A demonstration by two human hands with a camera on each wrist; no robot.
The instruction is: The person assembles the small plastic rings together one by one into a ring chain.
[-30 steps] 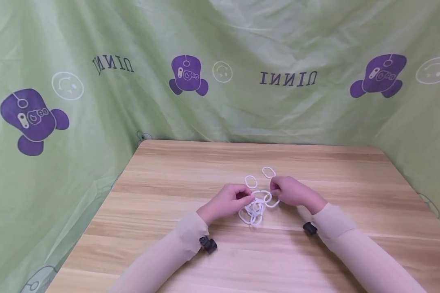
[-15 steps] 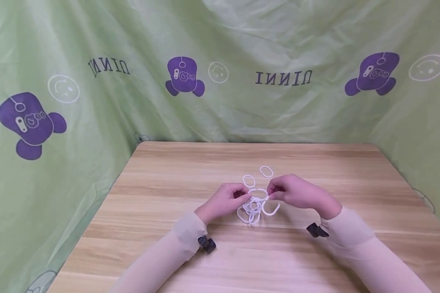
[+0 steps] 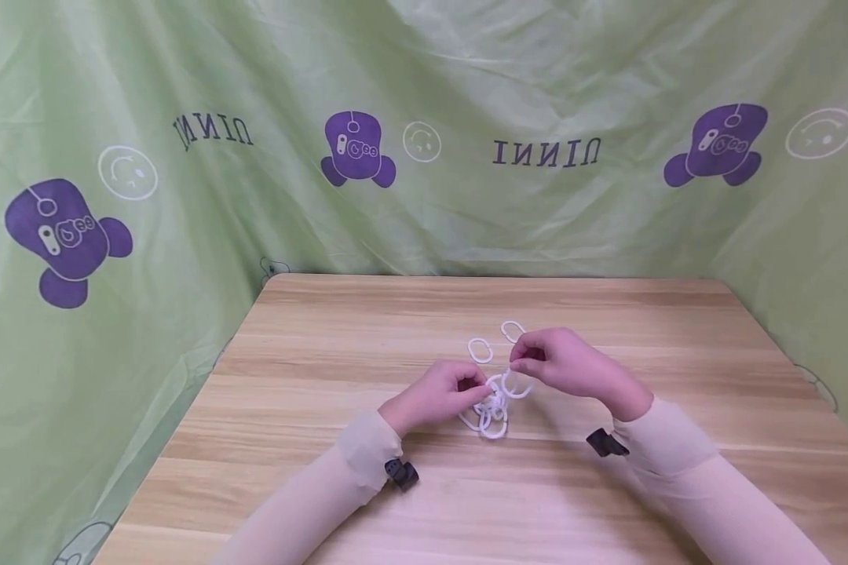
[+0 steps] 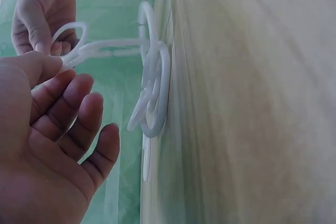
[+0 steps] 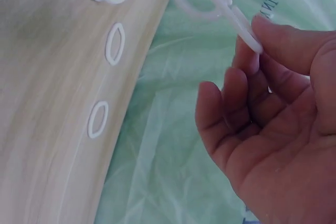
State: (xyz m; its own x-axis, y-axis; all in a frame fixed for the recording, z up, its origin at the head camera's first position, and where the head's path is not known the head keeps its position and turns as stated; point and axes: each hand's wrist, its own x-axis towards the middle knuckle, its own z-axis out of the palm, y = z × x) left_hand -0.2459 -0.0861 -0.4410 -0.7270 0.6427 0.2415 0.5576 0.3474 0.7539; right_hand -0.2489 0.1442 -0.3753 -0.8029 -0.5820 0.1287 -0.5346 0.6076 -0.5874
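Several white oval plastic links, joined in a tangled chain (image 3: 493, 404), lie near the middle of the table. My left hand (image 3: 434, 395) pinches one of them between thumb and index finger at the heap's left side. In the left wrist view its other fingers are loosely bent, and joined links (image 4: 163, 77) hang away from the pinch. On the heap's right my right hand (image 3: 572, 367) holds a raised link (image 5: 231, 22) by its end, thumb against index finger. The two held links meet or overlap between the hands; whether they are hooked together I cannot tell.
Two loose white links lie just beyond the heap: a nearer link (image 3: 471, 346) and a farther link (image 3: 505, 328), partly behind my right hand. The wooden table (image 3: 311, 345) ends at a green printed curtain (image 3: 438, 220).
My right hand has come to pinch a link and lift it, moving slightly leftward and away from me. My left hand stays nearly in place, having shifted a little toward the heap.
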